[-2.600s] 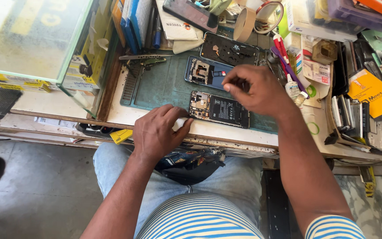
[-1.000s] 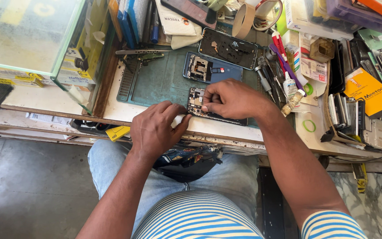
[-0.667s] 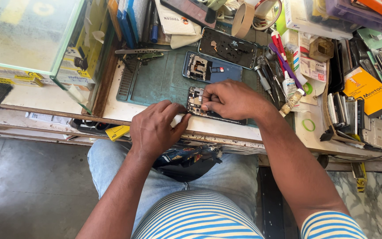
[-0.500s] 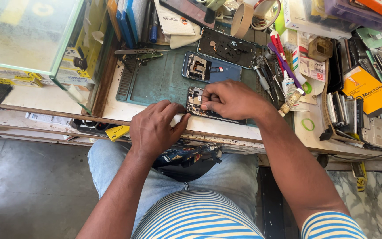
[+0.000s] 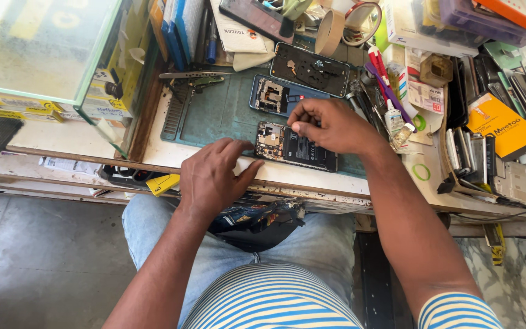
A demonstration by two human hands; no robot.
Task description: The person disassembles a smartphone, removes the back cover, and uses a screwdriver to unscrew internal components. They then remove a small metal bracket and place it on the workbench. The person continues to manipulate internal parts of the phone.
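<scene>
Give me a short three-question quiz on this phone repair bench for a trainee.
1. True or false: the opened phone lies on the green mat.
2. Which hand is pinching over the opened phone's upper edge? A) left hand B) right hand C) neither
3. Fill in: the second opened phone lies on the ____ side of the right hand from the person.

Key
1. True.
2. B; the left hand steadies the phone's left end at the bench edge.
3. Far.
</scene>
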